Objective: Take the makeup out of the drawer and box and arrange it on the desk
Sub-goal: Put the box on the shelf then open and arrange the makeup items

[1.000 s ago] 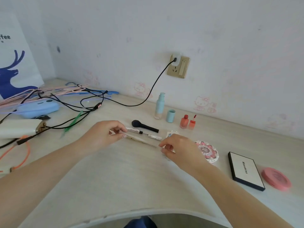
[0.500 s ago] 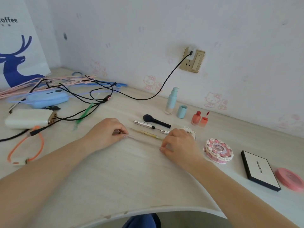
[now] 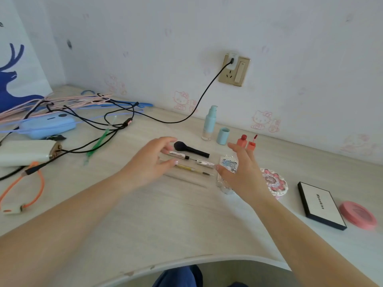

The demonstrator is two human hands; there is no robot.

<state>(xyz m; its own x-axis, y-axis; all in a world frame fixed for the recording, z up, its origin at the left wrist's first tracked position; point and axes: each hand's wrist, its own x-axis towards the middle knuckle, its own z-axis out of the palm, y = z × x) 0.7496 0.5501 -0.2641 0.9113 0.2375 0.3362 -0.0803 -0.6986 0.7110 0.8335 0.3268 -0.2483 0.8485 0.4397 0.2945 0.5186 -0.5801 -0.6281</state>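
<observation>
Both hands spread, holding nothing: left hand [image 3: 149,162], right hand [image 3: 241,172], above the tabletop [image 3: 165,220]. Between them lie a yellow pencil [image 3: 193,170] and silver wand [image 3: 191,158]; black brush [image 3: 190,149] just beyond. Floral compact [image 3: 276,183] beside right hand, palette [image 3: 320,205] farther right.

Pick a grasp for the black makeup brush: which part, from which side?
Grip the black makeup brush by its slim handle end on the right, pinching from above. It lies flat on the desk; the soft head points left, and a silver pen lies close in front.
</observation>
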